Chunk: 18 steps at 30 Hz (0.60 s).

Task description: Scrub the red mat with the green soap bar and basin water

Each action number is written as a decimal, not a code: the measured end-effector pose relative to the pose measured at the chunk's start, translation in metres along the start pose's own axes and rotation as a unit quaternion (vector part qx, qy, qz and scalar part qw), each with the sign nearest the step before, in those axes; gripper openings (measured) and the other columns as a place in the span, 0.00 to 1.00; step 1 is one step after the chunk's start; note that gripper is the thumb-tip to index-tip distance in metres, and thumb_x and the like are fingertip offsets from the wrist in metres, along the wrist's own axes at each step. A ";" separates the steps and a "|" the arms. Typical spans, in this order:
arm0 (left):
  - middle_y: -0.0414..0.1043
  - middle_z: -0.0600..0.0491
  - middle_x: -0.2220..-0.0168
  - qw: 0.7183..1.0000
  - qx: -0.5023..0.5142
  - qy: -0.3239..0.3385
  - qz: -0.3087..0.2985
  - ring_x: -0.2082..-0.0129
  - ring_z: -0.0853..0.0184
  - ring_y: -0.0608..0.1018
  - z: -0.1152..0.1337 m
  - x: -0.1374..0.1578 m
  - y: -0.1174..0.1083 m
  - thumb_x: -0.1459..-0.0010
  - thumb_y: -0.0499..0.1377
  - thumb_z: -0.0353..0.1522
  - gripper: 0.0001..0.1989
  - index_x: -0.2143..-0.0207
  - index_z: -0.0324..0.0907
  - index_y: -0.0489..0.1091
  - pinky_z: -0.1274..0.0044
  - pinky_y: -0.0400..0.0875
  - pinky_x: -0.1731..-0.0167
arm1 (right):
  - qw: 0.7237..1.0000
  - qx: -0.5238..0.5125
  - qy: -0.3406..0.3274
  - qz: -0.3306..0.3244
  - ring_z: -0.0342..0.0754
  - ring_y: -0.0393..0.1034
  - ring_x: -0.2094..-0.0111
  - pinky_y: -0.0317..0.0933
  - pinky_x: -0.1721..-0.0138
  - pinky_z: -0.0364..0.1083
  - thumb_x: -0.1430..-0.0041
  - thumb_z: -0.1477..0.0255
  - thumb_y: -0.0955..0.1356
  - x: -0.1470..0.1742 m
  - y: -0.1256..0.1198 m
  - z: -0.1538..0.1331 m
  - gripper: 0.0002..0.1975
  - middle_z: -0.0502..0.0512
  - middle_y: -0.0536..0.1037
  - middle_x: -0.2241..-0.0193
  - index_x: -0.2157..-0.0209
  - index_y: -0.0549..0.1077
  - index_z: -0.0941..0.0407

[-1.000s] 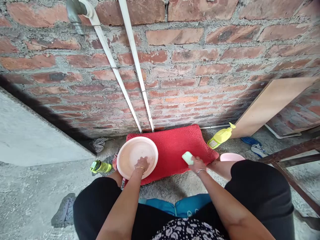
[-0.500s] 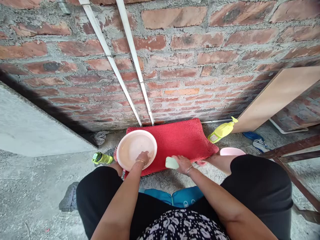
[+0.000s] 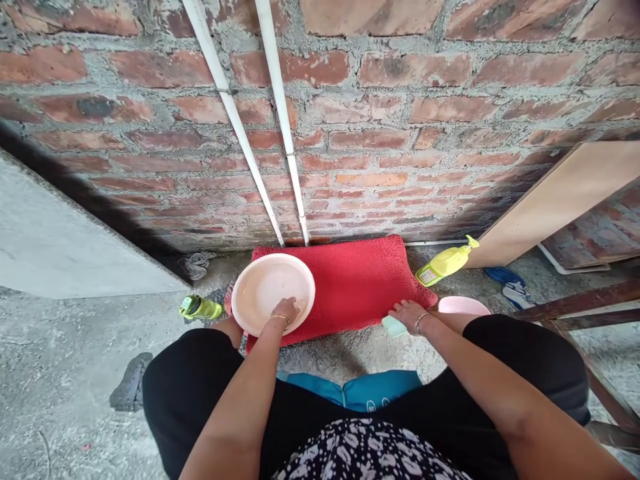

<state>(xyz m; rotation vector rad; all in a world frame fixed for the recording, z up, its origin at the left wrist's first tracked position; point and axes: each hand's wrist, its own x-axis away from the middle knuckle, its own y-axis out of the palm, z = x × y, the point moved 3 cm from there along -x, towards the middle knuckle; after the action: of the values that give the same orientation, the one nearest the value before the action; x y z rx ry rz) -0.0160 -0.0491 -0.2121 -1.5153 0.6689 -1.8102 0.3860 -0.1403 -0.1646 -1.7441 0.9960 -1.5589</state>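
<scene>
My left hand [image 3: 287, 311] reaches over the near rim into a round pale pink basin [image 3: 240, 313], its fingers loosely apart and holding nothing that I can see. What looks like clear water lies in the basin, which rests on the left end of a red textured mat [image 3: 360, 287]. My right hand [image 3: 409, 315] grips a pale green block with rounded corners [image 3: 393, 326] at the mat's front right edge. The hand covers part of the block, so I cannot tell its exact kind.
A yellow pump bottle [image 3: 445, 263] stands at the mat's right end, with a second pink basin [image 3: 465, 306] nearer my leg. On the left is a green bottle [image 3: 203, 307]. Behind the mat rises a brick wall [image 3: 370, 160] with two white pipes [image 3: 290, 147].
My right hand has moved right with the pale green block, from the mat's front middle to its front right edge. My left hand stays in the basin. The view has shifted slightly.
</scene>
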 end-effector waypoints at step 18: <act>0.50 0.41 0.20 0.977 0.091 -0.186 0.041 0.21 0.44 0.56 -0.018 0.004 -0.009 0.31 0.54 0.35 0.35 0.22 0.55 0.57 0.47 0.67 0.33 | 0.994 -0.100 0.031 -0.033 0.64 0.74 0.39 0.66 0.44 0.53 0.41 0.68 0.74 -0.054 0.033 -0.139 0.44 0.67 0.76 0.36 0.24 0.62 0.50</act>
<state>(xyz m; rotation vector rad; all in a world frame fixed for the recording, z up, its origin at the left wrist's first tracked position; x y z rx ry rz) -0.0352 -0.0472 -0.2057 -1.6165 0.3653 -1.4284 0.2423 -0.1059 -0.2023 -1.8908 1.1703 -1.6105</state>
